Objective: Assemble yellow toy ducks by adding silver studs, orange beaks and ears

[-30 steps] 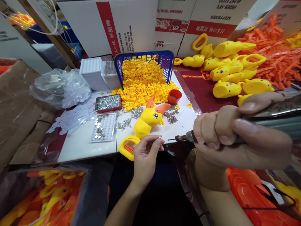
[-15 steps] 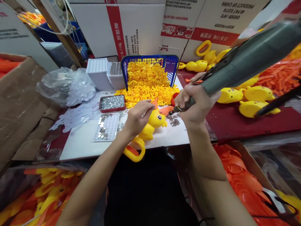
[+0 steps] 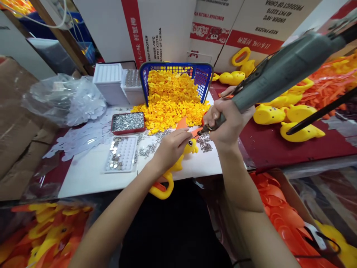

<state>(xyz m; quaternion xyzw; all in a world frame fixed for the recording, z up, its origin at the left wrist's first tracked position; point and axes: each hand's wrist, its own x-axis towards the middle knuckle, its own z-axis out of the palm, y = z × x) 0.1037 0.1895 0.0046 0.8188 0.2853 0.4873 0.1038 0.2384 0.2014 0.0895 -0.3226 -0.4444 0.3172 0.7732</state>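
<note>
My right hand (image 3: 231,117) is wrapped round a grey-green electric screwdriver (image 3: 281,74), which slants down to the left. Its tip meets the orange beak of a yellow toy duck (image 3: 190,146), or ends just over it; a screw there is too small to make out. The duck lies on its side at the table's front edge, its looped handle (image 3: 166,189) jutting past the edge. Across the duck's head and body lies my left hand (image 3: 173,146), fingers bent and gripping it near the beak. That hand covers part of the duck.
Behind the duck, a blue basket (image 3: 178,65) spills small yellow parts (image 3: 170,115). Dark screws (image 3: 205,144) lie by the beak. To the left are a red tray of small metal pieces (image 3: 128,122) and a white tray with silver discs (image 3: 120,153). Yellow ducks (image 3: 302,131) lie at right.
My left hand has shifted forward over the duck, covering more of its head and body. The screwdriver stays at the beak. The whole view has tilted and moved slightly.
</note>
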